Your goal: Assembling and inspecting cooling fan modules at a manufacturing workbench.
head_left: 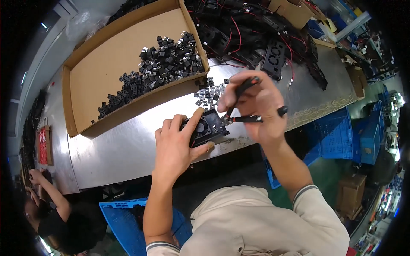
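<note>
Black plastic makes up the rectangular housing with a round fan set in it [218, 129], which lies before me near the front edge of the bare, shiny metal table [115, 162]. My left hand [173, 138] grasps it from the left, forefinger along the far side and thumb along the near side, so the fan shows between them. My right hand [268, 102] is curled around a pair of small pliers with black and red handles [245, 119]; the handles stand spread apart, and the metal tip is at the housing's right end, though I cannot tell whether the jaws bite on anything. My right fingers are somewhat blurred. Just beyond the housing lie scattered small square pieces, black and silvery [209, 92]. Farther off to the left sits a shallow brown cardboard box [102, 59], with a heap of small black parts with silvery bits [166, 64] along its near and right sides. More black housings with red wires [252, 38] are piled at the table's far right. Blue plastic crates [337, 136] stand below the table, and a co-worker in dark clothing [64, 222] is at lower left.
</note>
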A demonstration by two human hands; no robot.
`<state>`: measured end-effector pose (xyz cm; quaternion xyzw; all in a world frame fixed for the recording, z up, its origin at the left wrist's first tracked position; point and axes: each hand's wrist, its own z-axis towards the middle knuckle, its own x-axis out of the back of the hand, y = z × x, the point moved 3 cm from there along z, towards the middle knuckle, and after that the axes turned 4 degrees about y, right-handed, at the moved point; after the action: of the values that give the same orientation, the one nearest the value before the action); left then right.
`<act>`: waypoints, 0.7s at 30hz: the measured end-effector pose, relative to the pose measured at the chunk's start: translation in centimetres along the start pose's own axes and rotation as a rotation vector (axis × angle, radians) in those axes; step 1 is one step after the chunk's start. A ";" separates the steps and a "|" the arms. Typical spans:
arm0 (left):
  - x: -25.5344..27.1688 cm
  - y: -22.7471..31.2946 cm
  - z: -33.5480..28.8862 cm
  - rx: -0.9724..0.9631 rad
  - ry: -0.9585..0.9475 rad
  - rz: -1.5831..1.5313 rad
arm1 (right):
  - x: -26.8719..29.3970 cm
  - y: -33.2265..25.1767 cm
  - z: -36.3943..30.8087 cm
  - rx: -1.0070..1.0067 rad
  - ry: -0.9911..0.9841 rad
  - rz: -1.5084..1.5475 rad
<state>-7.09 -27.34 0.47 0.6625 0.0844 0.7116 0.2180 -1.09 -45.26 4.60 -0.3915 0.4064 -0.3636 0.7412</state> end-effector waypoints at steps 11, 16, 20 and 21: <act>0.0 1.3 -1.6 0.087 0.096 0.073 | -2.3 1.5 -1.1 0.017 0.063 0.054; 0.1 1.8 -1.7 0.100 0.094 0.114 | -2.5 1.9 -1.2 0.032 0.053 0.005; -0.2 1.5 -1.7 0.089 0.106 0.115 | -2.5 1.9 -1.3 -0.006 0.025 -0.068; -0.1 1.5 -1.6 0.076 0.115 0.116 | -2.7 1.8 -1.3 0.024 0.016 -0.096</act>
<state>-8.98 -28.40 0.83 0.6320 0.0853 0.7563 0.1460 -2.90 -42.56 3.46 -0.3987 0.3889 -0.4066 0.7242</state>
